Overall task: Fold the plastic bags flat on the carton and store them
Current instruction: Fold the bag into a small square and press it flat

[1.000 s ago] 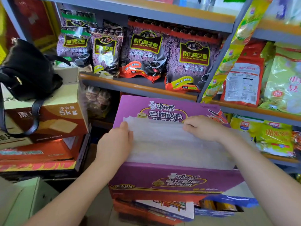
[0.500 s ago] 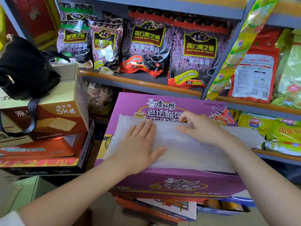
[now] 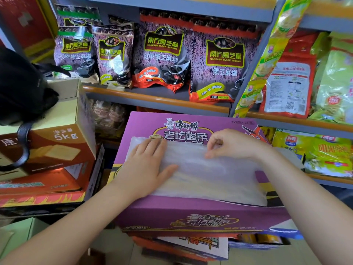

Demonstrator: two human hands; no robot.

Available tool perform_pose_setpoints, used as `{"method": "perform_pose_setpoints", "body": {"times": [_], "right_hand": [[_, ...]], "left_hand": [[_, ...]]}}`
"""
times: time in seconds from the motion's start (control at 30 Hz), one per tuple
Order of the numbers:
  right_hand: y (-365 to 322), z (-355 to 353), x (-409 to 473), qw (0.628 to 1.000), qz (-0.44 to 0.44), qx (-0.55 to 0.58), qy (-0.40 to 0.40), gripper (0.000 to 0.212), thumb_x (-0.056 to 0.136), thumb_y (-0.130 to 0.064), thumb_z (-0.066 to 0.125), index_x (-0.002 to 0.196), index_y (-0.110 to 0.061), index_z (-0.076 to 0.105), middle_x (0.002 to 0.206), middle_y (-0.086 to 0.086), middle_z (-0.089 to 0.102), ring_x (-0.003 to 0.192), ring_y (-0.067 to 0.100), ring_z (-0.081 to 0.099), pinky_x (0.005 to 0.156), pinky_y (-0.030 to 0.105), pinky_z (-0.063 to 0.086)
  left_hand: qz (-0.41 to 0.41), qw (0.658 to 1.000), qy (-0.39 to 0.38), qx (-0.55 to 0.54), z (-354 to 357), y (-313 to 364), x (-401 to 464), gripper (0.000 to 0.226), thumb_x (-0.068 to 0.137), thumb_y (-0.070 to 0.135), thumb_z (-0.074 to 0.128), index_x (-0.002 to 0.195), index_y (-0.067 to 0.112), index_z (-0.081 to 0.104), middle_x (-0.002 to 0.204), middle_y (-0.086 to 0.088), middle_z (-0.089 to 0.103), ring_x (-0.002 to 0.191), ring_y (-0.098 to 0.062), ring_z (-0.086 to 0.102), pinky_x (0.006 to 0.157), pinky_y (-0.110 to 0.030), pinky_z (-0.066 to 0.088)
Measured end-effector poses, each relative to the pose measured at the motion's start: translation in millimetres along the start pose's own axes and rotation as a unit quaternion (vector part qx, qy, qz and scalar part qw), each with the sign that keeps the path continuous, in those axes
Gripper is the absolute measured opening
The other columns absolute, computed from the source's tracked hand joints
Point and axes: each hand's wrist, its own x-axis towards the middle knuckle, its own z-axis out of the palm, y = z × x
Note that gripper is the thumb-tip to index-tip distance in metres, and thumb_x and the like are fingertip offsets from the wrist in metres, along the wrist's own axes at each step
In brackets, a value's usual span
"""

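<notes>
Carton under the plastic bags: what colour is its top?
Purple cardboard carton, with white lettering; head view shows it best.

**Shop shelves and stacked boxes**

Black sesame paste bags (image 3: 160, 54) are standing in a row on the grey shelf (image 3: 156, 96). A black handbag (image 3: 21, 87) is resting on a brown 5kg carton (image 3: 55, 138), its strap hanging down the front. Yellow-green snack packets (image 3: 324, 152) are lying on the lower right shelf.

Translucent thin plastic bags (image 3: 206, 175) on glossy printed cardboard carton (image 3: 191, 217).
</notes>
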Motion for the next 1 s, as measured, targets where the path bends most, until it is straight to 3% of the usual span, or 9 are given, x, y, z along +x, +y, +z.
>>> {"method": "perform_pose_setpoints", "body": {"times": [0.13,0.33,0.4,0.5,0.67,0.77,0.83,0.9,1.0], "right_hand": [[5.0,-0.5,0.3,0.998,0.031,-0.047,-0.004,0.024,0.077,-0.037,0.072,0.079,-0.013,0.067,0.071,-0.009,0.058,0.066,0.006,0.051,0.060,0.026,0.038],[12.5,-1.4,0.3,1.000,0.022,-0.019,0.012,0.016,0.086,-0.028,0.064,0.077,-0.015,0.062,0.071,-0.007,0.056,0.068,0.012,0.050,0.063,0.029,0.038],[10.9,2.1,1.3,0.999,0.017,-0.041,0.027,0.016,0.088,-0.028,0.061,0.076,-0.018,0.059,0.070,-0.010,0.054,0.068,0.012,0.050,0.060,0.027,0.036],[6.8,5.5,3.0,0.995,0.032,-0.082,0.050,0.016,0.090,-0.028,0.058,0.079,-0.017,0.060,0.072,-0.009,0.054,0.072,0.015,0.052,0.057,0.027,0.035],[-1.0,7.7,2.3,0.979,0.094,-0.172,0.049,0.020,0.095,-0.033,0.046,0.084,-0.018,0.052,0.091,0.005,0.059,0.088,0.028,0.055,0.066,0.032,0.037],[-12.1,13.8,-5.1,0.939,0.153,-0.295,0.088,0.023,0.097,-0.031,0.042,0.110,-0.016,0.054,0.117,0.011,0.057,0.113,0.033,0.050,0.087,0.040,0.038],[-27.1,26.6,-12.5,0.922,0.155,-0.321,0.152,0.033,0.097,-0.020,0.040,0.128,-0.010,0.042,0.136,0.013,0.044,0.129,0.034,0.035,0.105,0.044,0.028],[-48.2,50.9,-18.6,0.944,0.069,-0.268,0.182,0.045,0.098,-0.023,0.033,0.141,-0.008,0.028,0.152,0.012,0.026,0.142,0.028,0.017,0.115,0.041,0.015],[-64.9,89.0,-20.7,0.977,0.000,-0.178,0.117,0.061,0.095,-0.043,0.012,0.149,-0.016,0.011,0.159,0.002,0.005,0.146,0.016,0.002,0.117,0.034,0.003]], "left_hand": [[-0.011,1.000,0.014,0.015,4.8,-4.5,6.1,0.074,0.086,0.060,0.024,0.123,0.003,0.053,0.120,-0.014,0.058,0.108,-0.034,0.057,0.087,-0.043,0.048],[0.011,0.999,0.037,0.001,5.5,0.9,6.1,0.068,0.088,0.051,0.026,0.128,0.001,0.048,0.130,-0.018,0.053,0.121,-0.036,0.050,0.100,-0.049,0.037],[0.038,0.999,0.013,-0.016,1.1,7.4,4.8,0.081,0.087,0.063,0.009,0.136,0.006,0.040,0.143,-0.015,0.041,0.133,-0.032,0.036,0.109,-0.044,0.021],[0.026,0.999,-0.042,-0.022,3.1,9.0,-0.5,0.104,0.063,0.078,-0.021,0.147,0.022,0.005,0.156,0.000,-0.001,0.143,-0.017,-0.003,0.112,-0.030,-0.006],[0.003,0.997,-0.076,-0.005,3.4,3.1,-0.5,0.112,0.048,0.085,-0.024,0.144,0.029,-0.013,0.154,0.002,-0.018,0.141,-0.013,-0.017,0.113,-0.031,-0.010],[-0.005,0.996,-0.091,0.005,3.7,1.3,1.4,0.123,0.040,0.090,-0.021,0.144,0.025,-0.015,0.153,0.000,-0.020,0.141,-0.016,-0.018,0.114,-0.034,-0.008],[-0.003,0.995,-0.098,0.018,4.9,1.4,6.6,0.131,0.035,0.092,-0.019,0.145,0.021,-0.014,0.154,-0.001,-0.018,0.141,-0.017,-0.017,0.115,-0.036,-0.007],[-0.002,0.995,-0.097,0.020,6.0,1.4,11.8,0.139,0.031,0.094,-0.018,0.145,0.016,-0.011,0.155,-0.002,-0.014,0.142,-0.017,-0.014,0.115,-0.037,-0.005],[-0.005,0.994,-0.104,0.014,6.9,0.2,13.1,0.140,0.033,0.096,-0.005,0.145,0.012,-0.009,0.155,-0.003,-0.013,0.142,-0.018,-0.013,0.116,-0.038,-0.004]]}}
